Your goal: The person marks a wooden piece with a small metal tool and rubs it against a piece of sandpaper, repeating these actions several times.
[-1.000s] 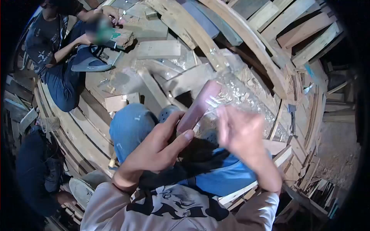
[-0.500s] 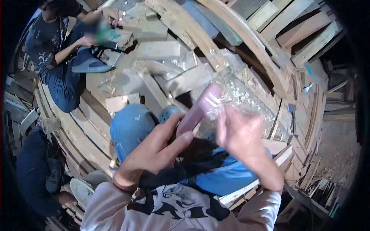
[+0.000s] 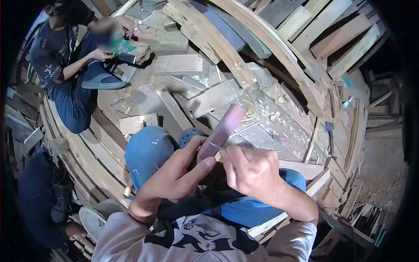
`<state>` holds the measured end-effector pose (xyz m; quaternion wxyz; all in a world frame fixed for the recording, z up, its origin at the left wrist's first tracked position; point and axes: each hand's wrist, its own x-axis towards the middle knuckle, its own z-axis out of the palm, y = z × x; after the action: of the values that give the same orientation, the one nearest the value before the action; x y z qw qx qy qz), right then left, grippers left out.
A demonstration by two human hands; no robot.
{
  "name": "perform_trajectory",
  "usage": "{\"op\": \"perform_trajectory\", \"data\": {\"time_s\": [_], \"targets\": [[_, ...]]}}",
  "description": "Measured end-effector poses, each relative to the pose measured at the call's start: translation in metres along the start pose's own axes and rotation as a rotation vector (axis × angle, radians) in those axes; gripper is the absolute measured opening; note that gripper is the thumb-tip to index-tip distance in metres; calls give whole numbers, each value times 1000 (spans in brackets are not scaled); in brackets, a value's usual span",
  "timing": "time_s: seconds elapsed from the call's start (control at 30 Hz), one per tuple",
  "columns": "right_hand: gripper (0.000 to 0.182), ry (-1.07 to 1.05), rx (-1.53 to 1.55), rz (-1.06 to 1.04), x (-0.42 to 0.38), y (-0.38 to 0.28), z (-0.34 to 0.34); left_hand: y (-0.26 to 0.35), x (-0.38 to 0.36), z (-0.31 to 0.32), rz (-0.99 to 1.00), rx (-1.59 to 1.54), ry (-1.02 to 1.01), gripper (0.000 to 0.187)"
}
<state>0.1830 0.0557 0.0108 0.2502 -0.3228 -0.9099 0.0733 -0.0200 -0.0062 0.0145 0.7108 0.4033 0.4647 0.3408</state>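
Note:
My left hand point(image 3: 174, 174) grips the lower end of a reddish-brown oblong block point(image 3: 223, 127), which sticks up and to the right over my blue-jeaned knees point(image 3: 148, 150). My right hand point(image 3: 253, 172) is closed around a thin metal blade point(image 3: 217, 146). The blade's tip touches the block just above my left thumb. What lies inside the right fist is hidden.
Loose wooden planks point(image 3: 179, 64) and curved boards point(image 3: 270, 43) cover the floor all around. Another person point(image 3: 65, 56) sits at the upper left working on a wood piece point(image 3: 133, 50). A second person's dark sleeve point(image 3: 39, 196) is at the lower left. A small hatchet point(image 3: 329, 129) lies at the right.
My right hand, raised and blurred before, has dropped down and left onto the block. The block has tilted slightly lower. The left hand has stayed in place.

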Motion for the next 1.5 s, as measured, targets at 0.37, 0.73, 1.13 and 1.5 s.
{"op": "perform_trajectory", "data": {"time_s": [0.37, 0.73, 1.13, 1.5], "targets": [[16, 52, -55, 176, 9, 12, -14, -1, -1, -2, 18, -38, -3, 35], [21, 13, -17, 88, 13, 11, -14, -10, 4, -6, 67, -73, -58, 37], [23, 18, 52, -18, 0, -2, -5, -5, 4, 0, 70, -52, -35, 33], [20, 36, -5, 157, 10, -8, -17, -7, 3, -3, 139, 15, -47, 38]]}}
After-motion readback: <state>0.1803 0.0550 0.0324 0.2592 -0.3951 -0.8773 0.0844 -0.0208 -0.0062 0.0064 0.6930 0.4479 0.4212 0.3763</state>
